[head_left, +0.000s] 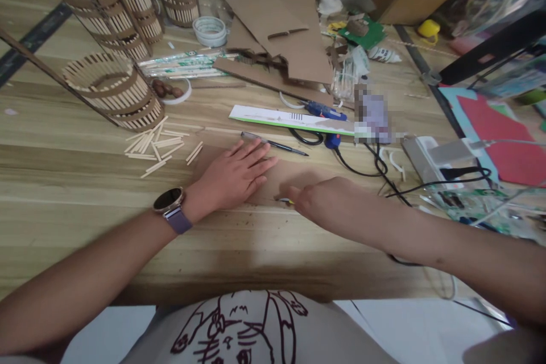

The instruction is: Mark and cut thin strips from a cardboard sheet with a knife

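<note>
My left hand (236, 173) lies flat with its fingers stretched out, pressing on a strip of brown cardboard (279, 173). My right hand (322, 199) is closed around a small yellow cutter knife (290, 201). Only the knife's tip and a bit of yellow show; the fist hides the rest. That tip rests at the cardboard's near edge, where brown crumbs are scattered. Just beyond my left fingertips is a black pen (277, 144). Short wooden sticks (156, 145) lie in a loose pile to the left of that hand.
A slatted stick basket (123, 94) stands at the left, with similar ones behind. Farther back are a white strip (294, 119), a blue glue gun (326, 111), tape rolls (209, 31) and cardboard sheets (294, 5). Black cables run right toward a power strip (430, 159).
</note>
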{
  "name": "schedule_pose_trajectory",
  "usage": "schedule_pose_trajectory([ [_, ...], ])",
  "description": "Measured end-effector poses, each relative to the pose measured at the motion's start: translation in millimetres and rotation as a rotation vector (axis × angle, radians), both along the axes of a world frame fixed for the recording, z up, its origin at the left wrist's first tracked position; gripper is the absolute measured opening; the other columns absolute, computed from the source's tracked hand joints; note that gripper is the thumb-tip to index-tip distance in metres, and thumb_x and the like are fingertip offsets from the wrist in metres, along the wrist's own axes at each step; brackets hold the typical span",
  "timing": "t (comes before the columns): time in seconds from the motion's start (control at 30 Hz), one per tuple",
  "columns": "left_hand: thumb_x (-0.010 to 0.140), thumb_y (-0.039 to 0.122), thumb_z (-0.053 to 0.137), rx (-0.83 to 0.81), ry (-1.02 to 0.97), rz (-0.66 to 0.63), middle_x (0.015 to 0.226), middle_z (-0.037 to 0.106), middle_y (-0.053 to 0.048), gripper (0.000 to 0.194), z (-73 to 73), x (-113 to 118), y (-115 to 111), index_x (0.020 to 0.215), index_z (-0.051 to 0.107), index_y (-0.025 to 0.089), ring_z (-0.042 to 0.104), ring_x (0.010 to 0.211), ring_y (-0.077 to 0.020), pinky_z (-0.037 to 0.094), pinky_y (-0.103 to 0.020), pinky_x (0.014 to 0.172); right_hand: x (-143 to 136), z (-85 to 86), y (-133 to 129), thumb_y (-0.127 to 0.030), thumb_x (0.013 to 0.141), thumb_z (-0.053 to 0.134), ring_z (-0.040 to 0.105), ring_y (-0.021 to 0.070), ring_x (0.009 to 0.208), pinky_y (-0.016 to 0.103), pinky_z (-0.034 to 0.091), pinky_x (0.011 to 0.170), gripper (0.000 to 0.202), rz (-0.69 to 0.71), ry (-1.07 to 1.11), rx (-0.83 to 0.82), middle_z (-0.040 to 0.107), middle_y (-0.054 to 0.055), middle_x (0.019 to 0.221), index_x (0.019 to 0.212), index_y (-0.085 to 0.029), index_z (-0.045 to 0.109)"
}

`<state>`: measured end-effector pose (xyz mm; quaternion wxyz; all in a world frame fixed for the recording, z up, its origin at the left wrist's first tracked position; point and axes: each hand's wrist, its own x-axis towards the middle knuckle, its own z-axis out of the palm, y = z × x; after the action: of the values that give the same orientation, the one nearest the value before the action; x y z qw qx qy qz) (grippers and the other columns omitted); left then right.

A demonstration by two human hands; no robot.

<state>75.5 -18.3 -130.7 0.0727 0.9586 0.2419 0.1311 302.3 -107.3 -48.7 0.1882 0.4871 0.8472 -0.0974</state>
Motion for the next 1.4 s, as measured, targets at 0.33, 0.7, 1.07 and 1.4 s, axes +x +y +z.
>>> schedule_pose_trajectory([
  [0.33, 0.109, 0.034, 0.037, 0.025, -0.003, 0.004, 0.161, 0.042, -0.012, 0.047, -1.0, -0.2, -0.9, 0.151, 0.052, 0.019, 0.033, 0.153, -0.0309, 0.029, -0.052, 0.124, 8.2, 1.3, -1.5, -0.001, 0.088, 0.047, 0.051, 0.0116, 0.048, 0.029, 0.015, 0.048, 0.038, 0.084, -0.037, 0.003, 0.064, -0.002, 0.064, 0.118, -0.018, 0.064],
  [0.7, 0.11, 0.034, 0.035, 0.04, -0.002, 0.011, 0.162, 0.041, -0.01, 0.047, -2.7, -0.9, -0.9, 0.152, 0.051, 0.019, 0.031, 0.154, -0.0281, 0.027, -0.049, 0.125, 14.1, -2.0, -4.0, 0.005, 0.081, 0.044, 0.06, 0.0146, 0.052, 0.031, 0.019, 0.045, 0.054, 0.11, -0.065, 0.006, 0.067, -0.001, 0.065, 0.125, -0.019, 0.064],
  [1.07, 0.11, 0.035, 0.034, 0.032, 0.024, 0.003, 0.162, 0.04, -0.011, 0.049, -0.7, -0.5, 0.2, 0.152, 0.05, 0.018, 0.032, 0.153, -0.0302, 0.03, -0.051, 0.123, 21.5, -1.3, -8.5, 0.003, 0.084, 0.046, 0.058, 0.0164, 0.047, 0.029, 0.02, 0.046, 0.051, 0.063, -0.147, -0.033, 0.067, -0.001, 0.061, 0.125, -0.021, 0.063],
  [1.4, 0.11, 0.035, 0.034, 0.042, 0.03, 0.004, 0.162, 0.04, -0.01, 0.048, -0.1, -1.2, 0.3, 0.153, 0.05, 0.019, 0.032, 0.153, -0.029, 0.029, -0.049, 0.125, 28.5, -4.0, -11.7, 0.002, 0.085, 0.045, 0.061, 0.0176, 0.049, 0.029, 0.017, 0.045, 0.049, 0.065, -0.186, -0.048, 0.067, 0.0, 0.063, 0.126, -0.022, 0.06],
])
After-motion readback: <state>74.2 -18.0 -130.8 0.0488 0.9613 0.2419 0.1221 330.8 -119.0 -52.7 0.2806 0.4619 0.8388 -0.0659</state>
